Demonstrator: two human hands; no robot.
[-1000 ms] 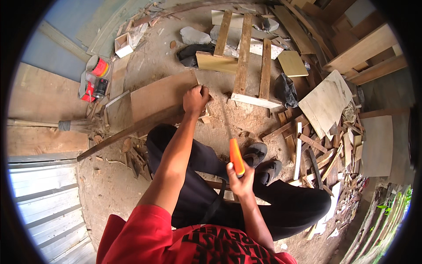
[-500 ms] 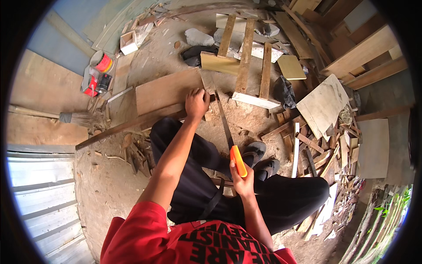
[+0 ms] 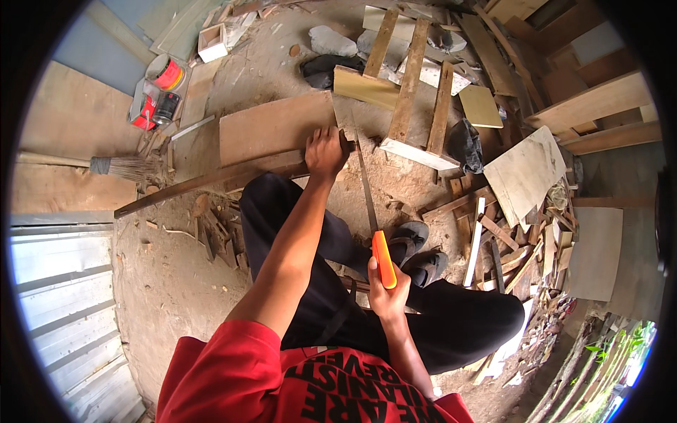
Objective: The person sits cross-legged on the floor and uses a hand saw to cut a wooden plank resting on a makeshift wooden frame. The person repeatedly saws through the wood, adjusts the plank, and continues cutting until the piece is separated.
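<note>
My right hand (image 3: 389, 295) is wrapped round the orange handle of a handsaw (image 3: 382, 255). Its narrow blade points away from me, passing beside the right end of a long dark wooden beam (image 3: 204, 185). Whether the teeth touch the wood is too small to tell. My left hand (image 3: 326, 151) grips the beam close to that end, with fingers bent over its top. Just behind the beam lies a flat brown board (image 3: 276, 127). My bent legs in black trousers are under both arms.
A slatted wooden frame (image 3: 405, 88) stands ahead. Wood scraps (image 3: 518, 247) and a pale panel (image 3: 525, 173) are heaped at right. Paint cans (image 3: 166, 72) and a stick broom (image 3: 116, 166) lie at left. Sandals (image 3: 427, 266) sit near the saw handle.
The view has shifted slightly. Relative to the beam's end, the saw handle is a little nearer to me. My left hand stays on the beam, its fingers a bit less tightly curled.
</note>
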